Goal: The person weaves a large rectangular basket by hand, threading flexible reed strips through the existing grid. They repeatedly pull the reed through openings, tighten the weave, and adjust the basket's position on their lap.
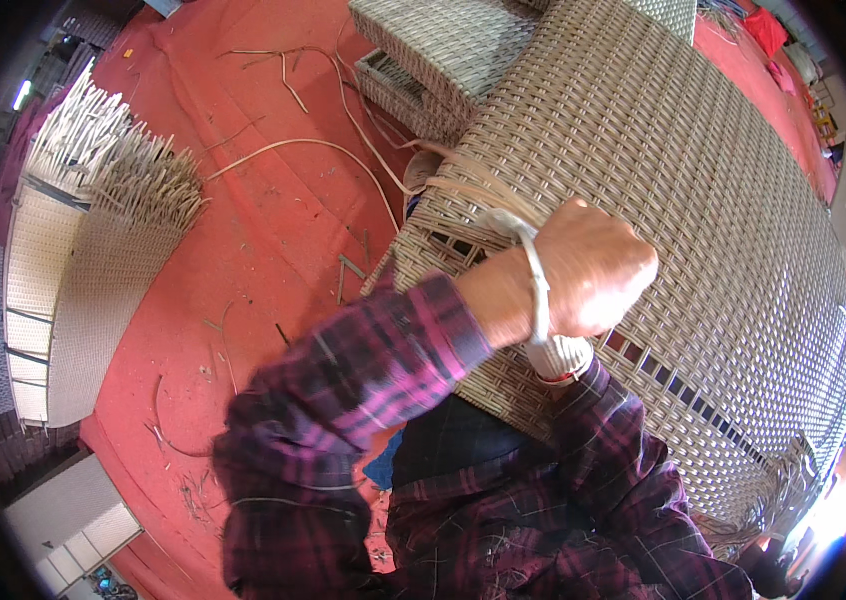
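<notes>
A large woven wicker panel [643, 170] in tan and brown fills the space before me. My left hand [598, 270] is closed in a fist above it, with a white band [538, 285] around the wrist. A flat tan weaving strip [478, 185], blurred by motion, runs across the panel's left edge to this fist. My right hand [561, 358] wears a white knit glove and lies beneath the left wrist, close to the weave. Its fingers are mostly hidden by the left arm. Beside the hands, a row of open gaps [683, 385] runs through the weave.
Long loose strips [318, 143] trail over the red floor covering [243, 230], among short offcuts. Another woven piece [93, 260] with bristling strand ends stands at the left. More wicker pieces [443, 45] are stacked at the far side. Loose strand ends [778, 490] bunch at lower right.
</notes>
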Tool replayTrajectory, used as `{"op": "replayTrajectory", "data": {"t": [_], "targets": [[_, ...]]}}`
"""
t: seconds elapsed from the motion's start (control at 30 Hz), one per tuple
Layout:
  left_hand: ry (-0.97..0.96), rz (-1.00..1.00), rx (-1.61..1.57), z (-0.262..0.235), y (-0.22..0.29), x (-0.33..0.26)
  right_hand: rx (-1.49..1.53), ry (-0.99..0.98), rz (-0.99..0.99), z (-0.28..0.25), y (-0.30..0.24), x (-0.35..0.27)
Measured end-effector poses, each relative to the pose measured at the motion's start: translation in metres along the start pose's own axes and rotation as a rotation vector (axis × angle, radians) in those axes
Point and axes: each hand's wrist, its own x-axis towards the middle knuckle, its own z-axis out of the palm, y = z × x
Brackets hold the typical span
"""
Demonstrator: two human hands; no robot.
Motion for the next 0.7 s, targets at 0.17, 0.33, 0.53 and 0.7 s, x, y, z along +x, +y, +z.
{"op": "replayTrajectory", "data": {"t": [0.17, 0.33, 0.53, 0.7], "targets": [[0.326, 0.013, 0.449, 0.039, 0.034, 0.016, 0.389, -0.021, 0.207, -0.010, 0.001, -0.002], [0.755, 0.055, 0.018, 0.089, 0.044, -0.016, 0.528, -0.050, 0.261, -0.018, 0.001, -0.012], [0.854, -0.210, 0.074, 0.117, 0.014, -0.036, 0.041, -0.162, 0.163, -0.050, 0.005, 0.008], [0.789, -0.302, 0.157, 0.126, 0.002, -0.024, 0.225, 0.032, 0.381, -0.057, 0.015, 0.011]]}}
